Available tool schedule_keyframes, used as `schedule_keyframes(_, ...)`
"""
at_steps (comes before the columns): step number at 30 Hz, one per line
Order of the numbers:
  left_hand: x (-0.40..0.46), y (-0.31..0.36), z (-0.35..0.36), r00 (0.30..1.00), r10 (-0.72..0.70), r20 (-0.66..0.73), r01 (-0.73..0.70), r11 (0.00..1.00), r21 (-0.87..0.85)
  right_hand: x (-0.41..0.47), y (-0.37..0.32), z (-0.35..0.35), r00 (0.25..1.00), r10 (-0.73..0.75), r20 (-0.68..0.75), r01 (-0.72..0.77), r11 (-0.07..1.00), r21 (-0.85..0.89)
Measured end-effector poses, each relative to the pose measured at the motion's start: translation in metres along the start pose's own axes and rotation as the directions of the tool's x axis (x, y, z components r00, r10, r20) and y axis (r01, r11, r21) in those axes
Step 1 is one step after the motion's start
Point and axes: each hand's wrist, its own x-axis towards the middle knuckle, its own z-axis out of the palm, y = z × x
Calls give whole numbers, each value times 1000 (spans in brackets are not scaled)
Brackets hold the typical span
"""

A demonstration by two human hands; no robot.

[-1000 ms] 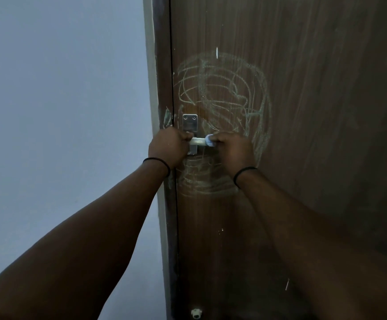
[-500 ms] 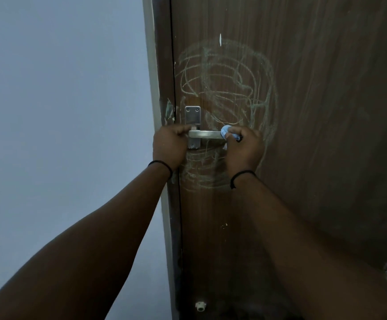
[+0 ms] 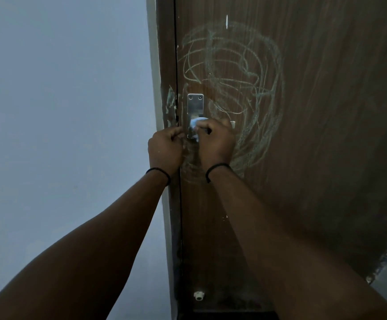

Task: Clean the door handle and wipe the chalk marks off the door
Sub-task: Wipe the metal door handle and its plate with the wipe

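The brown wooden door (image 3: 315, 135) carries pale chalk scribbles (image 3: 234, 84) in loops around and above the metal handle plate (image 3: 195, 105). My right hand (image 3: 215, 142) grips a light blue cloth (image 3: 196, 123) wrapped over the lever close to the plate. Only the lever's tip (image 3: 233, 124) shows past my knuckles. My left hand (image 3: 164, 148) sits at the seam beside the plate with curled fingers. Whether it holds anything is hidden. More chalk smears mark the frame (image 3: 170, 100) left of the plate.
A plain pale wall (image 3: 61, 112) fills the left side. A small white doorstop knob (image 3: 198, 295) sits low on the door. The door's lower right edge (image 3: 386, 257) is worn, with floor beyond it.
My right hand slid the cloth left along the lever, from its tip to the plate. My left hand came off the lever's base and now sits just left of the plate.
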Motion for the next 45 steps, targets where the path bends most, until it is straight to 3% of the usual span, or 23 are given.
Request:
schedule_keyframes(4,0,0,3,999,-41,20,43,997,-69,10,18,-31,974,130,-187,-120,991,60)
schedule_keyframes(7,-3,3,8,999,-33,34,36,996,-82,11,16,-29,951,142,-275,-120,988,98)
schedule_keyframes(11,-3,9,10,996,91,-7,-91,995,-27,3,1,-1,996,-5,-87,3,1000,-17)
schedule_keyframes(15,2,10,12,988,148,-34,-149,988,-31,3,-1,2,993,-103,56,107,992,-67)
schedule_keyframes(18,4,9,16,980,186,-67,-187,982,-9,7,14,-19,998,-26,-56,26,1000,-2)
schedule_keyframes(21,7,11,19,978,199,-69,-197,980,23,13,28,-36,948,196,-253,-159,975,158)
schedule_keyframes(24,10,15,19,980,188,-65,-187,982,29,18,29,-36,853,460,-248,-319,834,450)
schedule_keyframes(28,14,20,16,983,153,-100,-151,988,31,15,13,-16,734,671,-103,-341,496,799)
schedule_keyframes(33,14,20,16,985,141,-99,-138,990,40,14,-1,-2,672,737,75,-317,195,928)
schedule_keyframes(36,16,21,17,987,124,-105,-121,992,38,9,-9,8,619,755,217,-393,58,918)
schedule_keyframes(40,18,21,17,989,118,-89,-114,992,47,-4,-15,24,611,698,374,-510,-15,860)
schedule_keyframes(45,21,22,14,991,101,-83,-98,994,49,13,5,-4,639,701,317,-471,32,881)
